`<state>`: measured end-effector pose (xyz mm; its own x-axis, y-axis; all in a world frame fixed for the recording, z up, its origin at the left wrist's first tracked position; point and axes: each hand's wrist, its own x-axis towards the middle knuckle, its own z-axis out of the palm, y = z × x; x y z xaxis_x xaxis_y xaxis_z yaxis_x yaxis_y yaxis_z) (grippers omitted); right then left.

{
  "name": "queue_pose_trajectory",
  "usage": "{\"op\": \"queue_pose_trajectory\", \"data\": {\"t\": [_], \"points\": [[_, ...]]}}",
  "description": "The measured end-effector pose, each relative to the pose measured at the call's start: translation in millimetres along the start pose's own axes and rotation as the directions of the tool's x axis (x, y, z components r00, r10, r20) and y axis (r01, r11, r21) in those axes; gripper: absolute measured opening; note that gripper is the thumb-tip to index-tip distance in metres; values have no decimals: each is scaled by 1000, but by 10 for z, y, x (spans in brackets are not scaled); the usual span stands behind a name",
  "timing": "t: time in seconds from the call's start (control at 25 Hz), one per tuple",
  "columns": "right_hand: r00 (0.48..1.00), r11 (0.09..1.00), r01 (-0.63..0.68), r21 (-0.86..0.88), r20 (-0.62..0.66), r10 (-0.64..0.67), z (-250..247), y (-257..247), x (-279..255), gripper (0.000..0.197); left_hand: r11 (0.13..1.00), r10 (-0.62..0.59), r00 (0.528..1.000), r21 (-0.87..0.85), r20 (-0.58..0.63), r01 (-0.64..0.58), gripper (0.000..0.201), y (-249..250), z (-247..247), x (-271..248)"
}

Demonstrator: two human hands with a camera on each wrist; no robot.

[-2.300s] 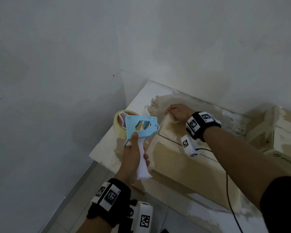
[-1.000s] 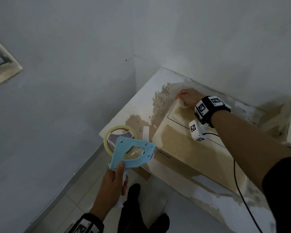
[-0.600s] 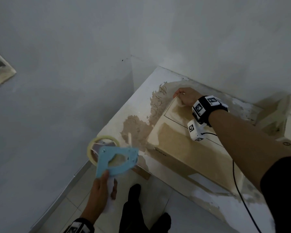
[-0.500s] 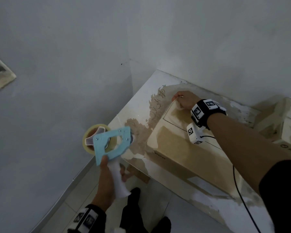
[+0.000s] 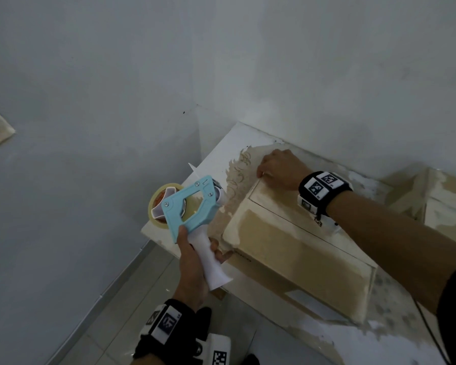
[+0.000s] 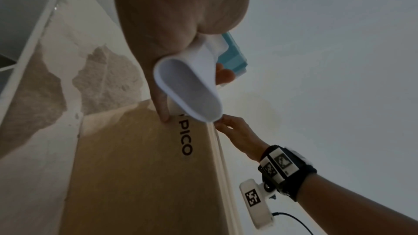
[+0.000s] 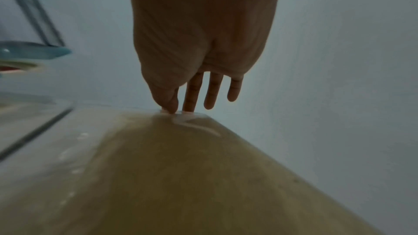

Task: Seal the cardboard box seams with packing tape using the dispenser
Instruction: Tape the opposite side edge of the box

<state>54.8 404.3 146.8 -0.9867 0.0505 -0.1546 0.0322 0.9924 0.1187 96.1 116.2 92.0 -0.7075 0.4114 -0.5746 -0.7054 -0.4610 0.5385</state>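
Note:
My left hand grips the white handle of a light-blue tape dispenser with a roll of clear tape. It hovers upright just left of the cardboard box, near its front-left corner. From the left wrist view the handle's end shows under my palm, above the box side printed PICO. My right hand rests on the box's far-left corner. Its thumb and forefinger point straight down and press the edge, where a shiny strip shows.
The box lies on a white table with worn brown patches, pushed into a wall corner. More cardboard boxes stand at the right. Tiled floor and my dark shoe lie below the table's left edge.
My left hand dropped the dispenser below the table edge, then lifted it back up beside the box's front-left corner. My right hand stayed on the far corner.

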Motion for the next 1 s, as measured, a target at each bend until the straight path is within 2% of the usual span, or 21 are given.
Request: {"op": "queue_pose_trajectory", "data": {"t": [0.12, 0.2, 0.32, 0.48, 0.6, 0.76, 0.88, 0.96, 1.0], "points": [[984, 987, 161, -6, 74, -160, -41, -249, -54, 25, 1000, -8, 1000, -20, -17, 7, 55, 19, 13, 34], [964, 966, 258, 12, 67, -258, 2, -422, -123, 28, 1000, -5, 1000, -16, -27, 5, 54, 47, 16, 43], [962, 958, 265, 112, 35, -271, 34, -552, -270, 33, 1000, -6, 999, -1, -44, 6, 54, 61, 20, 45], [936, 938, 311, 154, 124, -331, 80, -948, -462, 33, 1000, 5, 1000, 9, -30, -5, 56, 79, 6, 87], [935, 944, 266, 196, 186, -302, 20, -1121, -532, 35, 999, 20, 999, 29, -46, -19, 54, 84, 5, 86], [906, 966, 193, 173, 345, -243, -63, -1248, -529, 37, 997, 69, 997, 42, -18, -68, 45, 84, -10, 88], [891, 980, 125, 154, 418, -179, -55, -1363, -537, 39, 998, 62, 998, 23, -11, -62, 59, 101, -33, 84], [885, 992, 99, 74, 450, -122, -25, -1471, -535, 45, 999, 39, 999, 25, -35, -38, 75, 69, -70, 105], [884, 996, 86, 31, 459, -91, -10, -1535, -525, 47, 999, 32, 998, 16, -49, -31, 76, 57, -86, 113]]}}
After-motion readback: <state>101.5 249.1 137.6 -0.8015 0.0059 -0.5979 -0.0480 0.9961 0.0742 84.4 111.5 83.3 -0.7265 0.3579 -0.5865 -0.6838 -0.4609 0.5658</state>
